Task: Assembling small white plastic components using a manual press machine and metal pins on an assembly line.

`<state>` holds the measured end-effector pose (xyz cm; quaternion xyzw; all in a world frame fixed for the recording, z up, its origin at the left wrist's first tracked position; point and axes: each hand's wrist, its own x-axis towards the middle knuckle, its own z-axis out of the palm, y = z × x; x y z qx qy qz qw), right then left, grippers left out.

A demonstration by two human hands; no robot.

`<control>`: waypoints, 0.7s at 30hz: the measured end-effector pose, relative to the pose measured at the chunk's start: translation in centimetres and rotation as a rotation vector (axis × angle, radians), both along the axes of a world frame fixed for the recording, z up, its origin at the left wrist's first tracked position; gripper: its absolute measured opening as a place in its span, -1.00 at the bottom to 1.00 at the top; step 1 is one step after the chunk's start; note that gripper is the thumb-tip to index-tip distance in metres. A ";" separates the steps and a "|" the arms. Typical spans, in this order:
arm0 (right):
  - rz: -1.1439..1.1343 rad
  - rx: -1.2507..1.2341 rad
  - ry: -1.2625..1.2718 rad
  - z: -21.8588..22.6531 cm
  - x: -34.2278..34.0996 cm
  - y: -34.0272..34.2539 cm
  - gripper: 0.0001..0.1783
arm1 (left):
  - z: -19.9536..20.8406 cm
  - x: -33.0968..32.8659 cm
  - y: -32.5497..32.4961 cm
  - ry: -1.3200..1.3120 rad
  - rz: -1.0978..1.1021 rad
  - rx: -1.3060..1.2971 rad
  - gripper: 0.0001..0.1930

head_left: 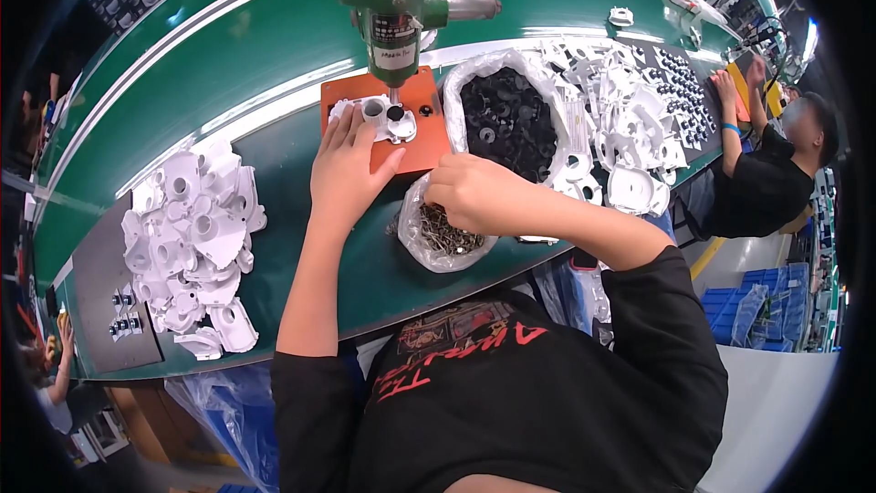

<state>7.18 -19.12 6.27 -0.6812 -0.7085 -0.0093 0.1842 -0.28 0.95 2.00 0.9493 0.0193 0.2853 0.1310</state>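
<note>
My left hand [351,164] lies with fingers stretched over the left side of a white plastic part [373,110], its thumb held apart. That part sits on an orange fixture plate [342,89], beneath the spindle of a green press [394,36]. A round black piece [395,114] rests on the part, right under the spindle tip. My right hand [470,194] is closed in a pinch at the upper edge of a clear plastic bag [411,242] of small metal screws or pins [447,236]. What its fingertips hold is hidden.
A large clear bag of black plastic pieces [506,119] stands right of the plate. White plastic parts [196,237] are heaped at left, with more white parts [620,114] at right. Small dark-and-white pieces [684,96] stand in rows beyond. A co-worker [771,164] sits at far right.
</note>
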 end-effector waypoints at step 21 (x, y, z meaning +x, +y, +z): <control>-0.381 -0.085 0.795 2.8 6.4 2.2 -0.85 | -0.1 -0.2 0.3 0.032 -0.004 -0.010 -0.43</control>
